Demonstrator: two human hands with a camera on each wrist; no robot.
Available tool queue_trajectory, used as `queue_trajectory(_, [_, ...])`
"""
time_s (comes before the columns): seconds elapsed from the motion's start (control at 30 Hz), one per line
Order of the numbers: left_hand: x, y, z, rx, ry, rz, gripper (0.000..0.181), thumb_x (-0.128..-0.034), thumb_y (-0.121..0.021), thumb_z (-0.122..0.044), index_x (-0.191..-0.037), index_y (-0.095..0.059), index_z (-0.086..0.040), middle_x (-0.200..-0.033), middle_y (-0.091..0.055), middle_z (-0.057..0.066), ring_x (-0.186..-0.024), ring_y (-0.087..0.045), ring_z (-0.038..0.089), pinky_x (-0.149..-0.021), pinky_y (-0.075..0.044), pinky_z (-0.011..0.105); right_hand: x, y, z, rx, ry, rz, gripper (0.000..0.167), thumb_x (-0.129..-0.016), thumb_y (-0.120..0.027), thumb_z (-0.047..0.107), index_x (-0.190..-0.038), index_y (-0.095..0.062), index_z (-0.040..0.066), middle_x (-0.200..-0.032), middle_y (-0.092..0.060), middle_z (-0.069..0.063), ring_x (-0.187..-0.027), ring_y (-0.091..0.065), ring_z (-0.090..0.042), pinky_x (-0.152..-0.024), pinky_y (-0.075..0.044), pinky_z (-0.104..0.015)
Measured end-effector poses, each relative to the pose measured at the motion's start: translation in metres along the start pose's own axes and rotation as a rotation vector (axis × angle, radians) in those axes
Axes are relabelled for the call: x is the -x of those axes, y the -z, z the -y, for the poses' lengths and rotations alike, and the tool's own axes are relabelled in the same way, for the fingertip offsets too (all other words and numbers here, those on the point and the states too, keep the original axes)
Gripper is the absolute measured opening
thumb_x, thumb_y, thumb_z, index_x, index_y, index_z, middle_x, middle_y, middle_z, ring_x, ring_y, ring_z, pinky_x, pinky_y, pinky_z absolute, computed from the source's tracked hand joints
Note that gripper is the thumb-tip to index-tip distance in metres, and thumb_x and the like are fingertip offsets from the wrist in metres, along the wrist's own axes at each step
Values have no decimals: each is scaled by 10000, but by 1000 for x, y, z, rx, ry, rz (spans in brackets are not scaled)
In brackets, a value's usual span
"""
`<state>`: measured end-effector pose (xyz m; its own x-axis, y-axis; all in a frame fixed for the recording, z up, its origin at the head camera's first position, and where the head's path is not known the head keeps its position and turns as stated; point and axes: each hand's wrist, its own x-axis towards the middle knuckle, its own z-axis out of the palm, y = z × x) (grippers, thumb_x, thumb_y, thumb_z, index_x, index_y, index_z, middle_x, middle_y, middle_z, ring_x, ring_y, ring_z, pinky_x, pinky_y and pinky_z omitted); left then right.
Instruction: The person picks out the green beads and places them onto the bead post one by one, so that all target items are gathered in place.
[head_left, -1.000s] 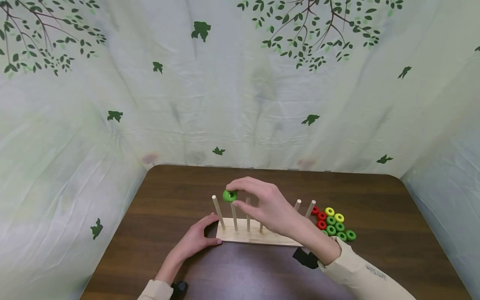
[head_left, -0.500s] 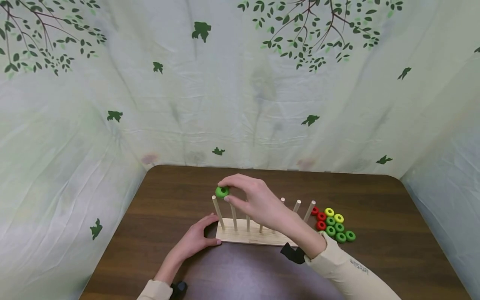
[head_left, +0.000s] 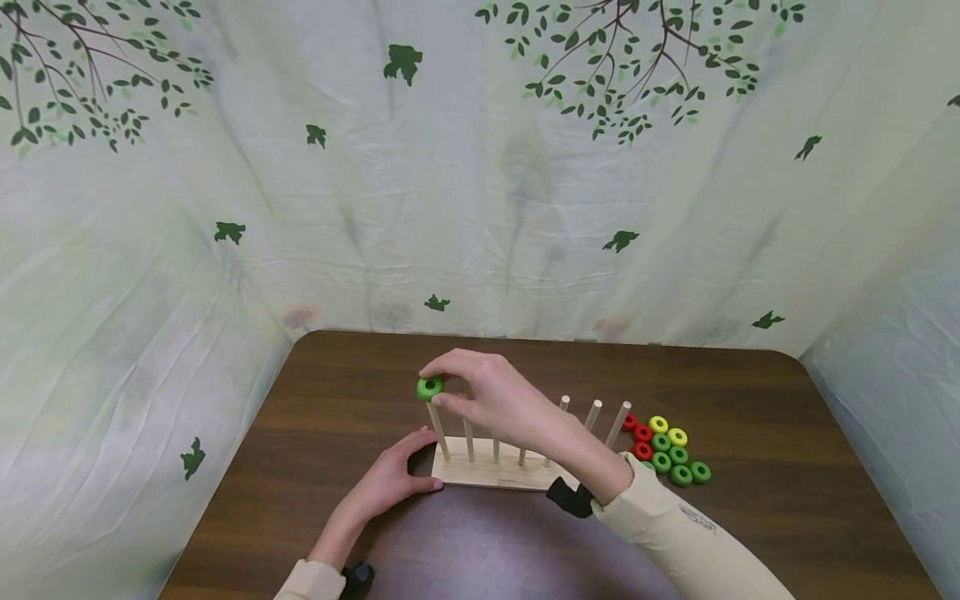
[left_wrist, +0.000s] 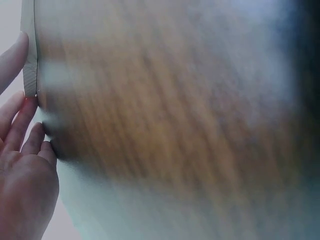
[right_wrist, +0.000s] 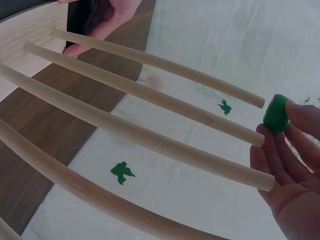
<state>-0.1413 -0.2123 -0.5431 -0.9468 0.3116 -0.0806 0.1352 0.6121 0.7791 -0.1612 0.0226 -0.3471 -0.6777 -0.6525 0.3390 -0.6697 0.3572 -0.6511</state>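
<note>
Pinching a green ring at the tip of the leftmost peg, the right hand hovers over a dark wood-grain table — pale leaf-printed cloth hanging behind — while the left hand grips the pegged board.

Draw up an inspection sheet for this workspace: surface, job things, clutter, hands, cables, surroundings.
Surface: brown wood-look table, glossy towards the person
Job things: pale pegboard, no ring on any peg that shows; loose rings in red, yellow and green grouped beyond its right end
Clutter: nothing seen
Left hand: touches the pegboard's left end
Right hand: pinches a green ring by the leftmost peg's tip, not threaded
Cables: nothing seen
Surroundings: pale fabric printed with leaves
</note>
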Motion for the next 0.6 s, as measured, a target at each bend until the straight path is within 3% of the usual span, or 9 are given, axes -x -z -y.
queue_trajectory(0.2, [0, -1, 1, -6, -7, -4, 677, -737, -881, -237, -1346, -586, -243, -1466, -479, 66, -1404, -358, 278, -1074, -332, 534, -3, -4, -2, -23, -43, 32, 271, -908, -722, 120, -1175, -675, 113, -1084, -667, 66, -925, -619, 40, -830, -518, -250])
queue_trajectory(0.6, [1, 0, -1, 0, 20, -3, 682, -743, -877, -256, -1355, -578, -252, -1470, -474, 54, -1405, -357, 278, -1070, -335, 543, -10, -7, -4, 39, -65, 105, 220, -897, -738, 137, -1113, -699, 119, -1030, -670, 81, -910, -624, 39, -818, -498, -204])
